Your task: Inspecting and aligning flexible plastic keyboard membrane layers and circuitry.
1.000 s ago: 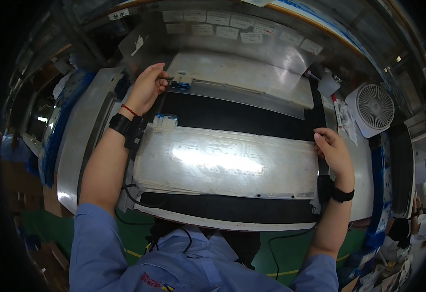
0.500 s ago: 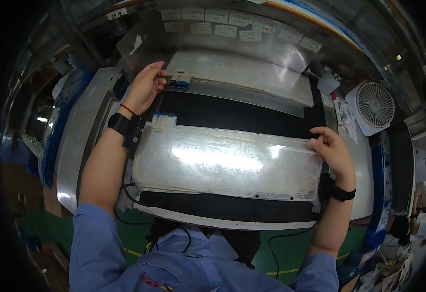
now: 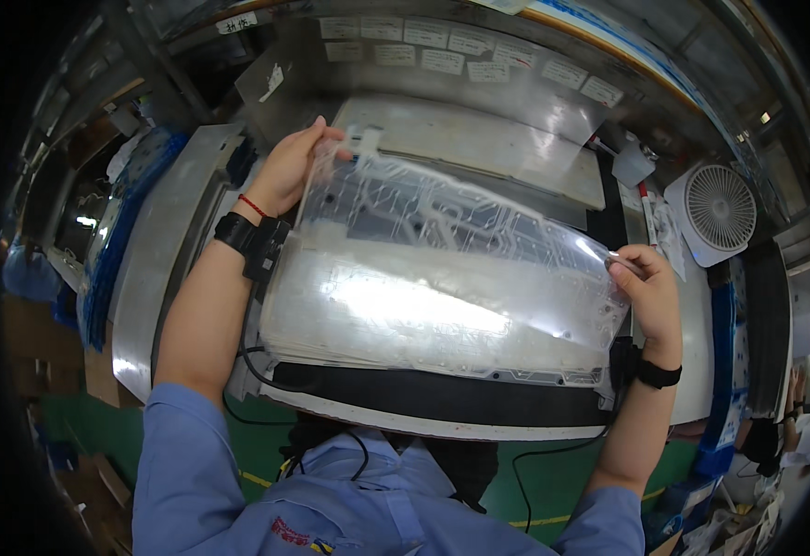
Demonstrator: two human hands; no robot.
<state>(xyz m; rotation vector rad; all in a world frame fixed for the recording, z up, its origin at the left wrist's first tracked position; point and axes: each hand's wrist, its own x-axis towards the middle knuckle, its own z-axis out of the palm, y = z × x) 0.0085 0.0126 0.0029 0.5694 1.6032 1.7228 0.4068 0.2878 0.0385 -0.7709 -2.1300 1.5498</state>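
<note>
- Clear circuit film (image 3: pixel 451 213): far edge raised, near edge low over the film stack (image 3: pixel 377 324) on the black mat (image 3: pixel 442 385).
- Looks partway: top sheet partly up, not clear of the pile; the rest lies flat.
- Left hand (image 3: pixel 295 169): fingers nearly closed at film's far-left corner, grip blurred.
- Right hand (image 3: pixel 647 285): thumb and fingers pinch the right edge, no gap.

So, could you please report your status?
Right hand pinching clear circuit sheet by its far right corner; left hand at far left corner. Far edge raised above sheet stack. No obstruction visible.
</note>
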